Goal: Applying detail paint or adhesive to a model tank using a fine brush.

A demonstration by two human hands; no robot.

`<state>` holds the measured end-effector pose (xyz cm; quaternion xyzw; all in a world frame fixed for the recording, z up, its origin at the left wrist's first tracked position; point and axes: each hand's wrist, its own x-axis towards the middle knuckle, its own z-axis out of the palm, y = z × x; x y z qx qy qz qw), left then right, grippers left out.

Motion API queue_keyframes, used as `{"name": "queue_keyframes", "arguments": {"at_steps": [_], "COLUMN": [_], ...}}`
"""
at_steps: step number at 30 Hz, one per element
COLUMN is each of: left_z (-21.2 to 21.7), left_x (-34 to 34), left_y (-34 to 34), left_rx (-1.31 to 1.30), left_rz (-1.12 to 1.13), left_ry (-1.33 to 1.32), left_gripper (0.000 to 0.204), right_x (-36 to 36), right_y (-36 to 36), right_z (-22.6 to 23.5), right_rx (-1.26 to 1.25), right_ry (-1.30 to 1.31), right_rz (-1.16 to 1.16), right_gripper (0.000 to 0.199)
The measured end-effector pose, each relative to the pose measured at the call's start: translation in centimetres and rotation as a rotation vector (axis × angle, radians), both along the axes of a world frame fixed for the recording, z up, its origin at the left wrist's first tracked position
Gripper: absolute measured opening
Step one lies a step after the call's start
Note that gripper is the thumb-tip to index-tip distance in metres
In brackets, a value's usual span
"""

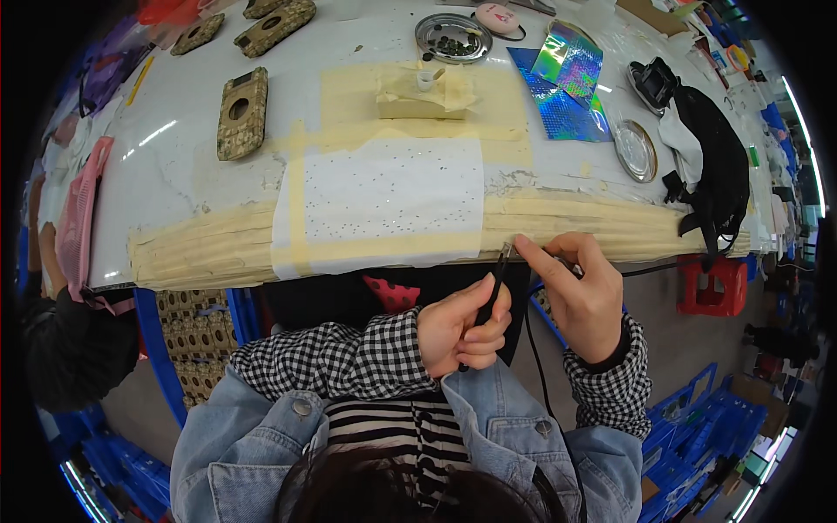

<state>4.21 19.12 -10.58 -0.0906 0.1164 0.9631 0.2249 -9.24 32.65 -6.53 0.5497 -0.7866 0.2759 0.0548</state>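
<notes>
- We see a slim black tool (496, 292) at the table's front edge, slanting up from the fist to a tip just right of the white sheet's lower corner.
- Our left hand (465, 327) grips it, the fingers curled round the shaft and the thumb pressed along it.
- Our right hand (586, 296) has its index finger stretched to the tool's tip, the others bent; we cannot tell whether it pinches anything.
- Beyond the tool we have rows of cream tape (593, 218) along the edge, and left of it the white sheet (392, 187), dotted with tiny specks.
- Behind the sheet we find a taped block (423, 109) bearing a small white cup (425, 81).
- Farther out on our table (179, 187) lie a camouflage-patterned case (248, 131) to the left, a round metal dish (425, 35) of dark bits behind the block, and a shiny blue pouch (558, 109) to the right.
</notes>
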Motion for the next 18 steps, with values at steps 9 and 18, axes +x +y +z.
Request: {"name": "queue_keyframes", "arguments": {"at_steps": [9,18], "left_z": [-0.11,-0.17], "left_x": [-0.06,-0.14], "left_y": [-0.19,-0.24], "left_rx": [0.002,0.059], "left_rz": [0.000,0.047], "left_ry": [-0.005,-0.006], "left_gripper": [0.043,0.044], "right_x": [-0.18,0.25], "right_y": [0.01,-0.29], "right_z": [0.01,-0.45], "right_rx": [-0.010,-0.039], "right_ry": [-0.111,-0.082], "right_rz": [-0.014,-0.059], "right_gripper": [0.048,0.048]}}
